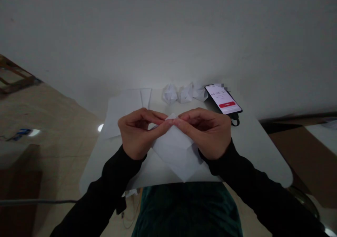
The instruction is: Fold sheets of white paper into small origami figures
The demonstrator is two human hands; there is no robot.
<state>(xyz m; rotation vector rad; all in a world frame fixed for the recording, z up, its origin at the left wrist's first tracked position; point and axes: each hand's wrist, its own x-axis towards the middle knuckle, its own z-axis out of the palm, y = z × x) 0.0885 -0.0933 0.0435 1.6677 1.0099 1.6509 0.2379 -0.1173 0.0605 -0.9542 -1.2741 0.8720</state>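
Note:
A white sheet of paper point(177, 151), folded and pointed at its near end, is held just above the table by both hands. My left hand point(139, 131) pinches its far corner between thumb and fingers. From the other side my right hand point(206, 130) pinches the same corner, and the two thumbtips almost meet. A small tip of paper shows beyond the thumbs. Part of the sheet's right side is hidden behind my right hand and sleeve.
Flat white sheets point(123, 105) lie at the table's back left. Several folded paper shapes point(185, 93) sit along the back. A phone point(223, 99) showing a running timer leans at the right. The white table point(252, 152) stands against a wall point(168, 37); a cardboard box point(305, 159) is right of it.

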